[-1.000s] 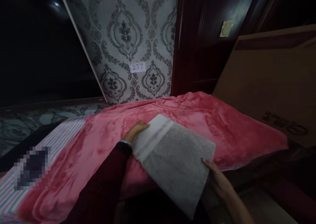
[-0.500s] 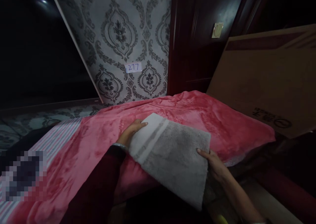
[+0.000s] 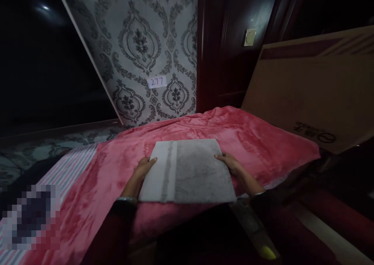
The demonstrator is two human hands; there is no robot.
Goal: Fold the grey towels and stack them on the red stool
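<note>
A grey towel (image 3: pixel 201 171) with a paler band and stripes at its left end is spread flat between my two hands. My left hand (image 3: pixel 143 167) grips its left edge, thumb on top and fingers out of sight beneath. On the opposite edge, my right hand (image 3: pixel 230 163) pinches the towel in the same way, with the thumb showing on top. Under and around the towel lies a pink plush blanket (image 3: pixel 117 160); whether the towel rests on it or hovers just above, I cannot tell.
A striped sheet (image 3: pixel 68 167) shows at the left beside a pixelated patch. Behind stand patterned wallpaper with a paper label "277" (image 3: pixel 157 81), a dark screen-like panel (image 3: pixel 52 70) and a dark red door (image 3: pixel 224 55). At right leans a large cardboard box (image 3: pixel 309 90).
The towel has turned from a slant to nearly square in front of me. My right hand has moved up and left, my left hand slightly down and left. Both keep hold.
</note>
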